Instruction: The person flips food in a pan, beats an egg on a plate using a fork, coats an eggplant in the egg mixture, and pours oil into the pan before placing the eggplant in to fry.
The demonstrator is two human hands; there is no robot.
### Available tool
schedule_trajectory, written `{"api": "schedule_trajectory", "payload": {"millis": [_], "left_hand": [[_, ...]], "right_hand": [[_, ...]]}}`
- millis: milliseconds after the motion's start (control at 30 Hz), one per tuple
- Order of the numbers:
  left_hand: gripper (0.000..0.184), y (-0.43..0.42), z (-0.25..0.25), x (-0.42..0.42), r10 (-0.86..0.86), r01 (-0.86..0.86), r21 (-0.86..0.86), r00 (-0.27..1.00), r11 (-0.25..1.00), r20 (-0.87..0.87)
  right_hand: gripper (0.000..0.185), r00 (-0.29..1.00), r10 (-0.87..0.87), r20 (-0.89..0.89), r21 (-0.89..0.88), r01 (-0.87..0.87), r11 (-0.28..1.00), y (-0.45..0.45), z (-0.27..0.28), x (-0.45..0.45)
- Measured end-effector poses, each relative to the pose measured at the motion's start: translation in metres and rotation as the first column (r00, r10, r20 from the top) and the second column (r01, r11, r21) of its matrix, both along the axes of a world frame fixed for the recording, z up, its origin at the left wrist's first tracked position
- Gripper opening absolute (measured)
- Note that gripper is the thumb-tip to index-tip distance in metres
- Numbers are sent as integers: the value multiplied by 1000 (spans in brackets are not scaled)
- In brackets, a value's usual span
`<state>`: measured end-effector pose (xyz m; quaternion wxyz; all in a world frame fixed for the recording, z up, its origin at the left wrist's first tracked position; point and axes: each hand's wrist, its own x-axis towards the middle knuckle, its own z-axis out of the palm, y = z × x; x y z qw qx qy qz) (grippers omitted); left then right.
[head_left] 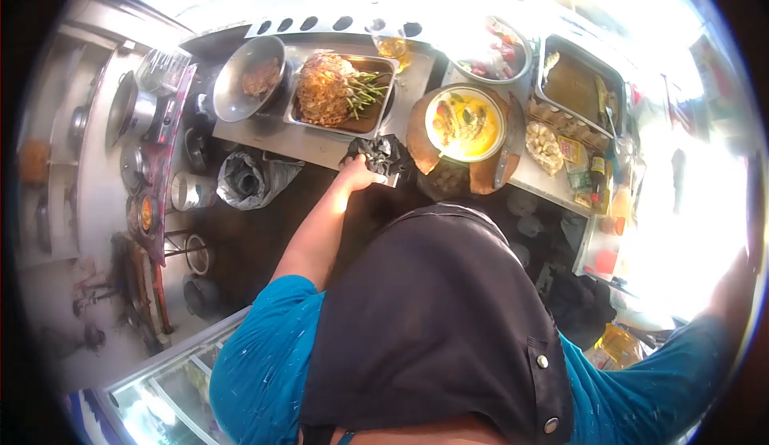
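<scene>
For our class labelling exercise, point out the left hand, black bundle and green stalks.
Left hand [361, 175]: head view, back of hand.
Black bundle [380, 153]: head view, crumpled middle.
Green stalks [364, 94]: head view, bunch's middle.

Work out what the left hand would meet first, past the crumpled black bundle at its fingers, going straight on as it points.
Probably the rectangular metal tray holding green stalks, near its closest right corner; depth is unclear, so the left hand might pass above the rim.

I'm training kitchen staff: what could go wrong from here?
The knife lies beside the bowl of yellow liquid, near the front edge of the counter; a bump might knock it off. The open bowl could spill if jostled. The black cloth or bag in the left hand might catch the metal tray.
</scene>
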<state>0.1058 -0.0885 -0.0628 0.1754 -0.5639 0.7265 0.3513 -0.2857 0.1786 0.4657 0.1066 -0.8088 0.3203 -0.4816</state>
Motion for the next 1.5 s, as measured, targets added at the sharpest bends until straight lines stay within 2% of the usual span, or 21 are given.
{"api": "schedule_trajectory", "payload": {"millis": [67, 200, 333, 400, 467, 567, 600, 633, 667, 700, 733, 800, 833, 900, 1000, 1133, 1200, 1333, 1400, 1467, 1500], "left_hand": [[123, 2, 1, -2, 36, -36, -12, 999, 999, 40], [120, -3, -19, 5, 15, -17, -32, 999, 999, -46], [113, 9, -4, -1, 29, -33, -101, 999, 994, -43], [113, 15, 4, -4, 27, -32, -109, 999, 994, -40], [114, 17, 0, -2, 34, -38, -119, 999, 992, -38], [114, 14, -9, 2, 22, -28, -144, 999, 989, -48], [114, 13, -10, 1, 7, -15, -143, 999, 990, -54], [114, 12, -12, 2, 10, -13, -137, 1000, 990, -26], [115, 11, -15, 4, 14, -14, -133, 1000, 991, 2], [116, 5, -23, 8, 1, -5, -89, 999, 996, -35], [116, 7, -20, 6, -9, 6, -88, 999, 996, -37], [115, 6, -11, 3, 7, -11, -79, 999, 997, -40], [114, 6, -10, 2, 6, -10, -84, 999, 996, -47], [115, 6, -5, -1, -8, 6, -93, 1000, 996, -23], [118, 7, -6, -1, -27, 28, -125, 1000, 992, 9], [119, 6, -6, -1, -8, 8, -96, 1000, 995, -7], [119, 6, -6, 0, 14, -14, -85, 1000, 996, -1], [118, 9, -9, 1, 38, -43, -140, 998, 989, -42], [114, 6, -9, 2, 13, -20, -104, 998, 994, -68], [110, 1, -23, 8, 3, -12, -76, 994, 997, -113], [109, 5, -14, 18, 62, -68, -97, 996, 993, -59]], "right_hand": [[55, 999, -33, -9, -4, 33, 999, 2, 3, 1], [52, 991, -129, -31, 1, 129, 992, 0, 7, 3], [49, 937, -344, -63, 82, 349, 934, -11, -4, 2], [47, 854, -509, -104, 189, 520, 833, -23, -29, -4], [46, 724, -658, -209, 355, 683, 639, -40, -82, -14], [43, 575, -689, -442, 566, 774, 283, -58, -222, -23], [51, 581, -648, -492, 533, 790, 303, -55, -302, -34], [54, 593, -651, -474, 498, 790, 357, -49, -360, -29], [64, 523, -546, -655, 508, 839, 194, -47, -387, -17], [74, 552, -465, -692, 602, 797, 49, -49, -405, -4], [80, 519, -451, -726, 560, 827, 49, -46, -426, 6], [82, 560, -471, -682, 654, 755, -50, -45, -442, 20], [82, 557, -476, -680, 655, 754, -53, -42, -457, 26], [77, 504, -657, -561, 662, 750, 9, -38, -484, 32], [69, 480, -703, -525, 651, 758, 31, -33, -502, 26], [69, 522, -726, -448, 673, 731, 110, -21, -507, 12], [63, 491, -723, -486, 661, 748, 63, -19, -506, 13], [55, 473, -741, -477, 646, 760, 70, -21, -512, 15], [53, 396, -778, -488, 557, 828, 73, -25, -525, 12], [57, 414, -761, -500, 548, 831, 92, -27, -522, 12], [59, 469, -734, -491, 577, 806, 129, -37, -525, 13]]}}
